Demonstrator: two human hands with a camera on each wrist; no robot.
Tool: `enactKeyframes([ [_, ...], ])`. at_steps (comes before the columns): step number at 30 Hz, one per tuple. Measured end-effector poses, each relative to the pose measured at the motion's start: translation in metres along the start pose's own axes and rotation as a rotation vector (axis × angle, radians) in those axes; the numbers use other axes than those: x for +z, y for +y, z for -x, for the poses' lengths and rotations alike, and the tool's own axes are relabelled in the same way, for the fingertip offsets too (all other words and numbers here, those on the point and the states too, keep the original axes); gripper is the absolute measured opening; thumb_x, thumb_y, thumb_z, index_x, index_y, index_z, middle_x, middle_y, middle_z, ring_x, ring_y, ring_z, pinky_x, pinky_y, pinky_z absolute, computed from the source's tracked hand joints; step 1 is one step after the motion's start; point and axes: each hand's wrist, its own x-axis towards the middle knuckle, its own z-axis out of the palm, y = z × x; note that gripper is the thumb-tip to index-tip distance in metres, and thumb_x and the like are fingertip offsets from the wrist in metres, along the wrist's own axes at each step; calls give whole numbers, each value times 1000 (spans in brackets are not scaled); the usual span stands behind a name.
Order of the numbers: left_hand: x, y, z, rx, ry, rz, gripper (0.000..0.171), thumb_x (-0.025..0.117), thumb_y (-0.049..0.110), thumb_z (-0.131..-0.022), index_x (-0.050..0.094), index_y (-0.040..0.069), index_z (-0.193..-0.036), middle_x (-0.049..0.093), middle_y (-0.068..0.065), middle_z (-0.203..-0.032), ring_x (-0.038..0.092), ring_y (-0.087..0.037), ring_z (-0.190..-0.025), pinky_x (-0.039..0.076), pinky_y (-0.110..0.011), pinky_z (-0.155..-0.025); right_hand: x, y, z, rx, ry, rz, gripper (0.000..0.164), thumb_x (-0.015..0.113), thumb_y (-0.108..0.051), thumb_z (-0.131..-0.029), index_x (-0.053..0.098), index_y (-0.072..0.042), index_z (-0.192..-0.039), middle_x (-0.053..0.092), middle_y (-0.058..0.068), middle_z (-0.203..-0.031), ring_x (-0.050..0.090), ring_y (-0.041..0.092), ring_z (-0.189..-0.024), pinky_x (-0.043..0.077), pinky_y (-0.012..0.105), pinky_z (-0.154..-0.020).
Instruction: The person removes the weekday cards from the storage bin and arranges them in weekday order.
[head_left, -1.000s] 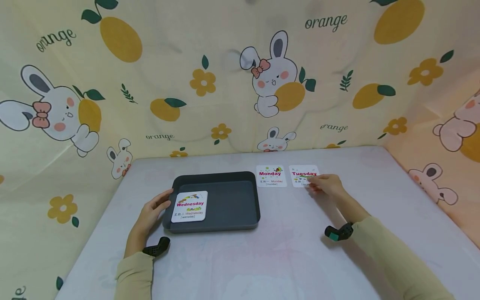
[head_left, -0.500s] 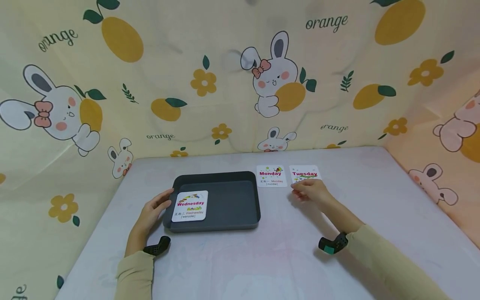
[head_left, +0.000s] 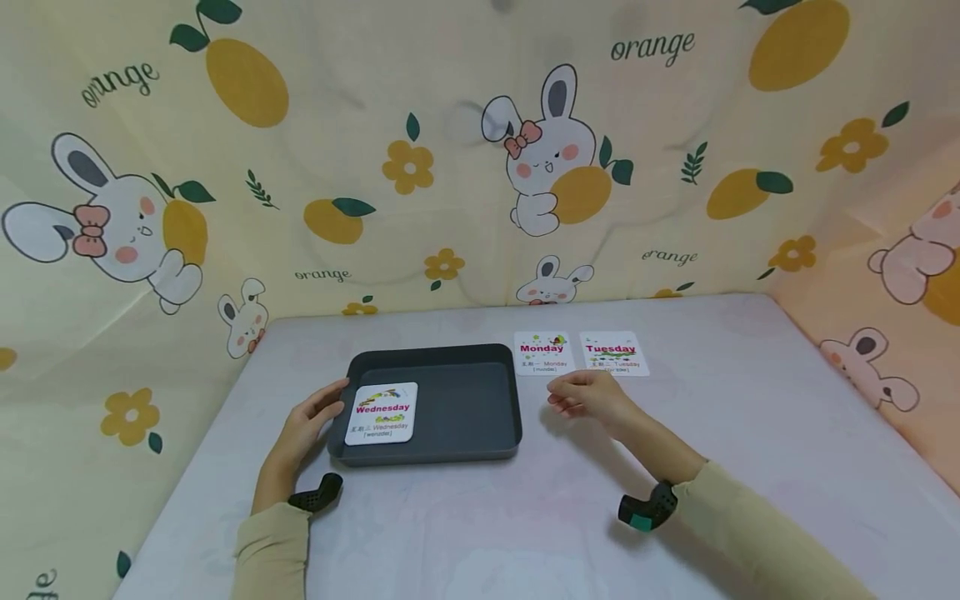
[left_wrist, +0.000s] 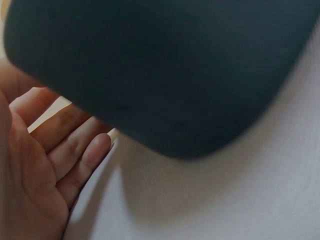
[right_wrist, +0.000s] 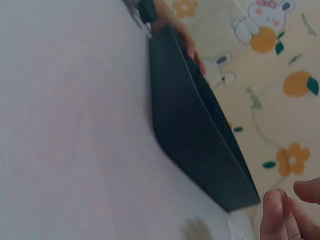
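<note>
Tray (head_left: 465,417) on the table (head_left: 480,533) holds the Wednesday card (head_left: 381,414), the left hand (head_left: 303,427) touching the tray's left side with relaxed fingers, the right hand (head_left: 592,398) nearby, thumb and finger apart.

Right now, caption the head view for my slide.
Left hand touching the gray tray with the Wednesday card inside; right hand hovering near the Monday card and Tuesday card.

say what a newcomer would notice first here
The backdrop, printed with rabbits and yellow fruit, fills the upper head view. Below it, the dark tray stands out on the pale table, the Wednesday card in its left part and the left hand at its left edge. Right of the tray lie the Monday card and Tuesday card, the right hand in front.
</note>
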Motion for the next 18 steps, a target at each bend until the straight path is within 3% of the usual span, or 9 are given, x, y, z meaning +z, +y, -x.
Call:
enactKeyframes([
  [18,0,-1,0,5,1,16,50,49,23,-100,38,16,-148,33,-8,-159,26,-30,-149,20,-55,-123,46,-13,-3,-39,-124,-68,39,60,-14,-93,57,16,-118,70,-4,-76,66,6,-67,58,18,-66],
])
